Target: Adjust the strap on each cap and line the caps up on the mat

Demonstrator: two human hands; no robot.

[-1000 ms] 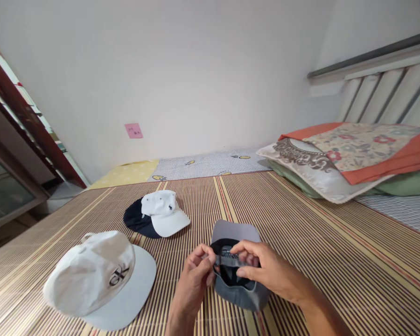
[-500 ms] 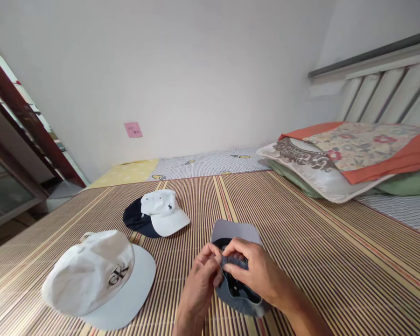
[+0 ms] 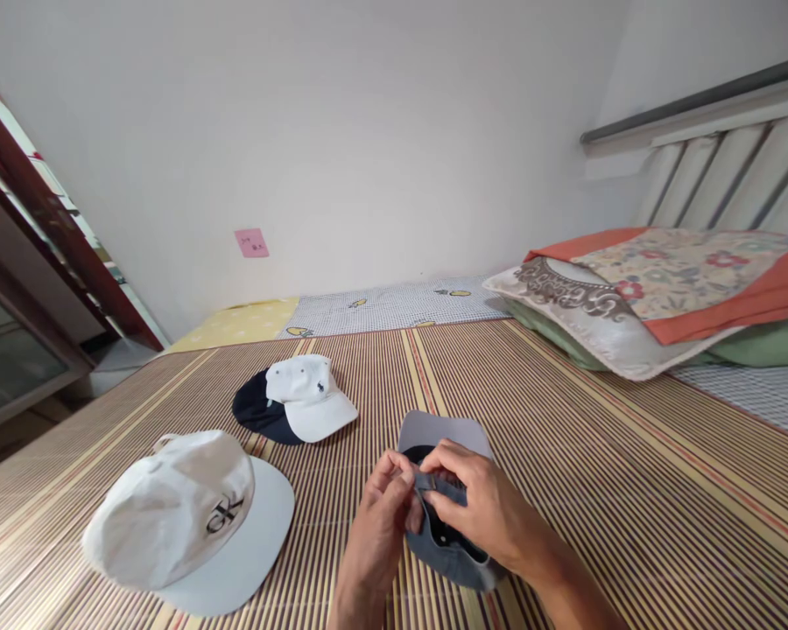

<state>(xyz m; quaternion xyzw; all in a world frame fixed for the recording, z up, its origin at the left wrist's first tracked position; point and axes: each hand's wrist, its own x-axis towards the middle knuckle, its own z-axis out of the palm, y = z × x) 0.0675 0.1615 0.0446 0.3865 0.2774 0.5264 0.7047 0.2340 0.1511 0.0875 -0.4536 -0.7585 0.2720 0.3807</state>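
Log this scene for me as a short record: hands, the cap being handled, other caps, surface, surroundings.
left hand: pinching the strap of the grey cap
right hand: fingers on the same strap, beside the left hand
grey cap: opening up, brim pointing away from the person
other caps: white cap with CK letters; smaller-looking white cap overlapping a dark one
surface: striped mat
surroundings: pillow at right, pink note on wall

A brown-and-tan striped bamboo mat [image 3: 565, 455] carries an upside-down grey fabric cap [image 3: 443, 564] beneath the hands. Left of them lies a large white CK cap [image 3: 171, 516]; beyond it, a small white cap [image 3: 306, 389] overlaps a navy cap [image 3: 259, 413].
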